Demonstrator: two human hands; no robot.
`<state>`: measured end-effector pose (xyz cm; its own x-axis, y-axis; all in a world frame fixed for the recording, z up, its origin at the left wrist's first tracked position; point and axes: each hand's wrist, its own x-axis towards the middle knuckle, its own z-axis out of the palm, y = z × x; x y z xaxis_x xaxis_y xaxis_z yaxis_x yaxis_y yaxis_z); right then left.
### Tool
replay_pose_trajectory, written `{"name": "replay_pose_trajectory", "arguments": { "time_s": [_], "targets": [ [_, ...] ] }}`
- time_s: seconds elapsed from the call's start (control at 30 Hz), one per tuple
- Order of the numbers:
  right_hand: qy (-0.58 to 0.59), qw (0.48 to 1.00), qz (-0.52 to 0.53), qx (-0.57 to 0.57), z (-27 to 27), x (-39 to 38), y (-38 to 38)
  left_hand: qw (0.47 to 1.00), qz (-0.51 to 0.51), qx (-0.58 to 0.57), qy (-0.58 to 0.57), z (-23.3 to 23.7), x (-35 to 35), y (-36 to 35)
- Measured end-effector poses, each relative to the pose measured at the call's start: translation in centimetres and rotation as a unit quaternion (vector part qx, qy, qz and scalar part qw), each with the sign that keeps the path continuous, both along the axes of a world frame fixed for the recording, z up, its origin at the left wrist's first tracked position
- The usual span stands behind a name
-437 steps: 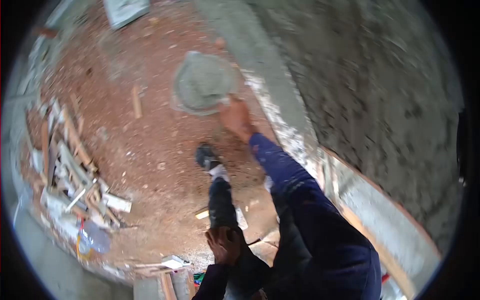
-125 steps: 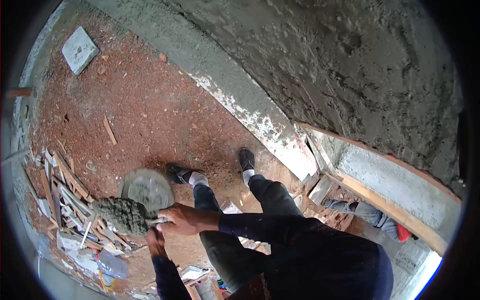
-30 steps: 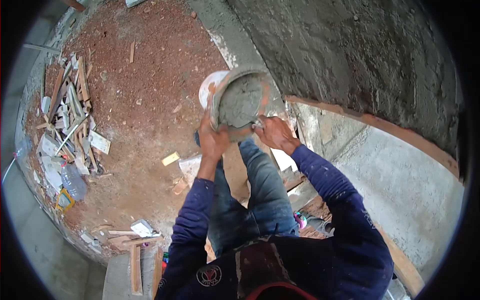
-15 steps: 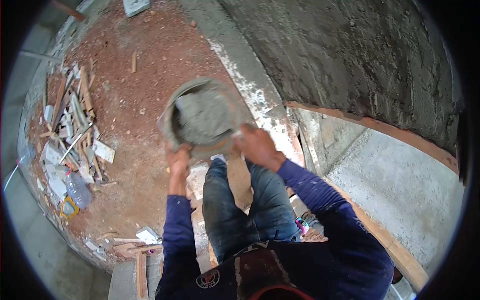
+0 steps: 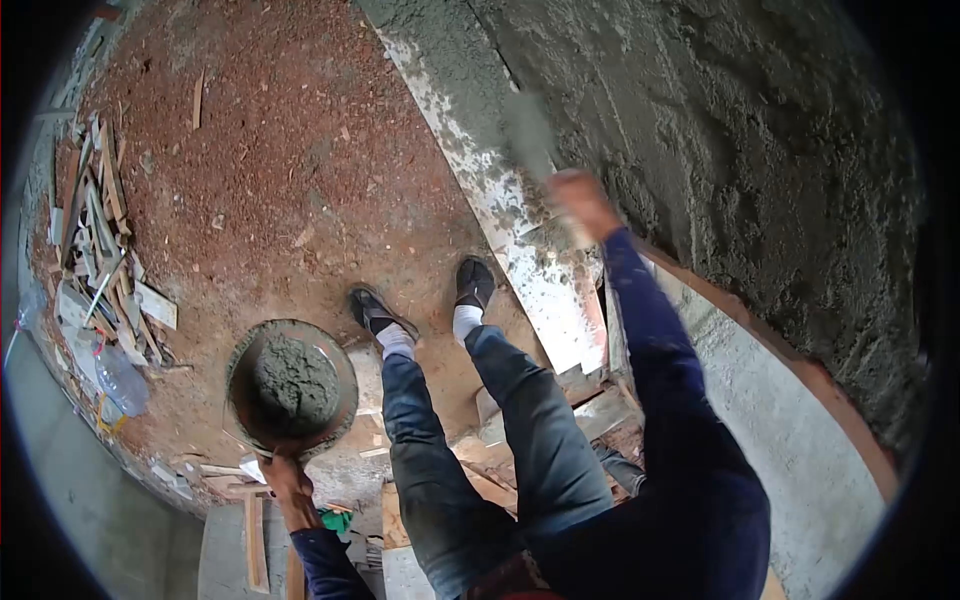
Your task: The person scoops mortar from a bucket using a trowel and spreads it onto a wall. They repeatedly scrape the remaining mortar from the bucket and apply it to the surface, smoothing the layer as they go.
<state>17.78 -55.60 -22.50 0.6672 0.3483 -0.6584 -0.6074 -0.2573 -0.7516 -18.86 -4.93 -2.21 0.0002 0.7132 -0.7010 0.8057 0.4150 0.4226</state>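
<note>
My left hand (image 5: 288, 478) is closed on the near rim of a round mortar pan (image 5: 347, 372), held out low at the left. Wet grey mortar (image 5: 295, 382) fills part of the pan. At the upper right, my right hand (image 5: 585, 203) grips a trowel (image 5: 531, 132), its grey blade smeared by motion. The blade overlaps the foot of the freshly coated wall (image 5: 720, 130) and the mortar-spattered white board (image 5: 525, 270) along it.
Scrap wood (image 5: 105, 220) lies heaped at the left, with a clear plastic bottle (image 5: 120, 380) beside it. My feet stand on reddish dirt (image 5: 270, 170) strewn with bits. A pale slab (image 5: 760, 390) with a brown edge spans the lower right.
The pan has moved down and left, now in my left hand alone. My right hand has left the pan and swung up right to the wall's foot with the trowel.
</note>
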Motion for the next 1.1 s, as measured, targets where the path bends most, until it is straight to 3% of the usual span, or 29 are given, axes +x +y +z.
{"name": "replay_pose_trajectory", "arguments": {
  "time_s": [0.07,0.1,0.17,0.2,0.27,0.3,0.33,0.4,0.43,0.5,0.6,0.67,0.73,0.8,0.87,0.9,1.0,1.1],
  "targets": [
    [-0.011,0.968,-0.096,-0.232,20.5,2.8,4.5,1.000,0.013,0.004,-0.028,0.8,-0.8,-2.8],
    [-0.141,0.949,0.034,-0.281,25.4,2.7,3.5,0.997,0.062,0.036,-0.029,-0.5,-1.9,-4.3],
    [-0.132,0.968,0.034,-0.209,35.3,1.5,4.7,0.997,0.028,-0.059,0.028,0.8,-2.2,-5.6],
    [-0.137,0.968,0.039,-0.205,37.2,1.0,5.4,0.997,0.019,-0.072,-0.006,0.5,-1.7,-6.8],
    [-0.272,0.886,0.207,-0.314,40.8,-0.5,6.7,0.986,0.013,-0.112,-0.121,2.4,0.9,-10.0],
    [-0.243,0.849,0.292,-0.369,42.3,-1.2,8.0,0.987,-0.009,-0.095,-0.132,2.8,1.4,-11.1],
    [-0.253,0.846,0.290,-0.369,42.9,-2.1,9.2,0.984,-0.031,-0.076,-0.157,2.6,2.8,-12.0],
    [-0.445,0.632,0.462,-0.435,42.6,-5.3,10.2,0.948,-0.103,-0.067,-0.294,4.7,5.9,-14.0],
    [-0.426,0.639,0.469,-0.435,43.0,-7.5,11.0,0.950,-0.216,-0.115,-0.194,5.7,6.2,-13.4],
    [-0.369,0.536,0.581,-0.489,43.0,-8.4,12.9,0.900,-0.311,-0.022,-0.305,6.3,7.3,-14.2],
    [-0.347,0.553,0.599,-0.463,40.4,-11.1,13.0,0.852,-0.398,0.035,-0.337,11.0,10.0,-14.2],
    [-0.232,0.657,0.575,-0.429,36.6,-14.4,13.1,0.835,-0.407,0.038,-0.369,11.1,10.2,-13.9],
    [-0.187,0.810,0.427,-0.354,33.6,-19.6,13.4,0.821,-0.419,0.002,-0.387,11.7,10.3,-12.8],
    [-0.194,0.861,0.342,-0.321,33.8,-22.8,14.8,0.813,-0.428,-0.002,-0.395,12.8,10.2,-11.1],
    [-0.206,0.866,0.328,-0.317,35.1,-25.7,15.4,0.851,-0.387,-0.102,-0.339,13.4,8.7,-9.8],
    [-0.237,0.867,0.303,-0.318,36.1,-26.3,15.8,0.849,-0.389,-0.098,-0.344,13.8,8.6,-9.0],
    [-0.292,0.843,0.297,-0.340,39.3,-27.4,16.7,0.870,-0.224,-0.224,-0.377,15.2,6.6,-7.2],
    [-0.289,0.833,0.310,-0.356,39.7,-27.6,17.3,0.890,-0.170,-0.238,-0.351,15.6,5.6,-6.6]
  ]
}}
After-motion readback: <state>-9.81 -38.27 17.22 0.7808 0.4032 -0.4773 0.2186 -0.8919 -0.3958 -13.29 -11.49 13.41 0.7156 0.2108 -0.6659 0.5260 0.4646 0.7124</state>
